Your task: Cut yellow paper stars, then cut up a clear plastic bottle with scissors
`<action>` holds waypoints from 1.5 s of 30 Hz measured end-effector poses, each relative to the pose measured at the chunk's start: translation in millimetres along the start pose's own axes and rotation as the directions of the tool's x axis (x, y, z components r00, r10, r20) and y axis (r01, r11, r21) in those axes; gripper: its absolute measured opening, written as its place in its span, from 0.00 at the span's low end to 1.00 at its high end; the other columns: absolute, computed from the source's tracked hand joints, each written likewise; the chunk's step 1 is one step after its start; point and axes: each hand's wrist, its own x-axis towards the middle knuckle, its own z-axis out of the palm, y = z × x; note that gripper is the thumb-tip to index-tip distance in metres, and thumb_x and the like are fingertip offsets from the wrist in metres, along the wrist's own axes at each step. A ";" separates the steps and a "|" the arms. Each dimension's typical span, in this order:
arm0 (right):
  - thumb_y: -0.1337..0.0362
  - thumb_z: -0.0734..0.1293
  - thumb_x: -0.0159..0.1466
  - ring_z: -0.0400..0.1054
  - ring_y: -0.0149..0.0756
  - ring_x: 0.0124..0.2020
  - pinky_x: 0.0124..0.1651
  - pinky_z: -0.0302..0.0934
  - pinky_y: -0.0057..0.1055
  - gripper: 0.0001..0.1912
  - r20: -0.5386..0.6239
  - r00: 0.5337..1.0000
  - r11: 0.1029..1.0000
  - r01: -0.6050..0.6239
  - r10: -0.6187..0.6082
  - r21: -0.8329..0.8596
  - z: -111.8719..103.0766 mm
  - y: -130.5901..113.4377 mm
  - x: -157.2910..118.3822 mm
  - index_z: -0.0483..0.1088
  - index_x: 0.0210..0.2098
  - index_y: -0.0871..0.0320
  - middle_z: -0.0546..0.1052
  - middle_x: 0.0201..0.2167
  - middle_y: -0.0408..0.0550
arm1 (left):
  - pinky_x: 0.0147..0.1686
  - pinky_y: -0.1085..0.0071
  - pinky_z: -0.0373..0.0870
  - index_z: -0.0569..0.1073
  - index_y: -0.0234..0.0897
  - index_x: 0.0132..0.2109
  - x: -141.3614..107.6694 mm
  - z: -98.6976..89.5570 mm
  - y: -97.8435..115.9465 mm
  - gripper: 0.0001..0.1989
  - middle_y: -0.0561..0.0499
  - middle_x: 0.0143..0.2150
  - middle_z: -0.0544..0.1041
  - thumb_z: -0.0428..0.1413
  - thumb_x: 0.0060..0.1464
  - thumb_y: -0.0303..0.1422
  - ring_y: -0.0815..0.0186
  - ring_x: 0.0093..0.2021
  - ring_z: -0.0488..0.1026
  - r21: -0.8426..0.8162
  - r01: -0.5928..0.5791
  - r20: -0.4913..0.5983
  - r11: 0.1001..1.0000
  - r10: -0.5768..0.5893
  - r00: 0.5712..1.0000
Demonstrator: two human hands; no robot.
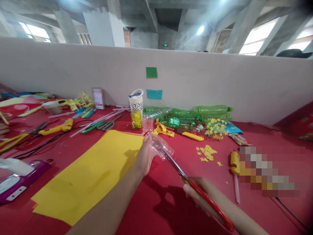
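My left hand (145,156) is closed on a cut piece of clear plastic bottle (163,146), near its red-capped neck. In my right hand (201,193) are red-handled scissors (176,167), pointing up and left. Their blade tips overlap the bottle piece in view; whether they are cutting into it I cannot tell. Beneath my left forearm and to its left lie large yellow sheets (97,173) on the red tabletop (149,209). To the right of the bottle piece is a small pile of yellow paper stars (207,151).
Green plastic bottles (186,114) lie along the white partition (190,78), with a patterned cup (136,109) beside them. A yellow utility knife (193,135) lies in front. Yellow glue guns (235,163) rest at both sides. A purple power strip (31,178) sits at left.
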 end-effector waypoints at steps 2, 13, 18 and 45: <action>0.36 0.57 0.60 0.55 0.25 0.18 0.19 0.48 0.21 0.29 -0.023 1.000 1.000 -0.006 0.006 0.006 2.1 0.6 2.3 0.59 0.25 0.57 0.59 0.17 0.37 | 0.41 0.60 0.68 0.68 0.37 0.42 0.3 -0.3 -0.5 0.16 0.47 0.38 0.74 0.52 0.57 0.46 0.60 0.38 0.73 0.000 0.007 -0.003 1.000 -0.007 1.000; 0.37 0.62 0.58 0.54 0.25 0.13 0.15 0.47 0.21 0.27 -0.005 0.995 0.994 -0.100 0.100 0.048 3.1 1.9 7.2 0.59 0.24 0.56 0.58 0.13 0.35 | 0.45 0.59 0.68 0.70 0.37 0.42 0.7 -1.0 4.5 0.13 0.45 0.40 0.76 0.55 0.55 0.41 0.58 0.43 0.73 -0.168 0.048 0.002 0.985 -0.048 0.999; 0.36 0.58 0.60 0.56 0.25 0.17 0.18 0.47 0.21 0.29 -0.004 1.000 1.000 -0.014 0.014 0.005 0.5 1.9 1.7 0.60 0.27 0.58 0.60 0.18 0.37 | 0.46 0.59 0.68 0.70 0.38 0.41 -5.2 6.7 0.1 0.12 0.47 0.41 0.76 0.56 0.55 0.40 0.59 0.42 0.73 -0.146 0.039 0.037 0.989 -0.034 0.999; 0.34 0.56 0.59 0.52 0.23 0.14 0.16 0.47 0.20 0.30 -0.012 0.995 0.988 -0.102 0.104 0.113 2.5 -6.6 -0.9 0.58 0.26 0.57 0.56 0.14 0.34 | 0.50 0.62 0.64 0.72 0.37 0.45 -10.8 13.7 -12.7 0.18 0.46 0.41 0.76 0.46 0.61 0.45 0.59 0.45 0.71 -0.071 0.028 0.167 0.997 -0.016 0.986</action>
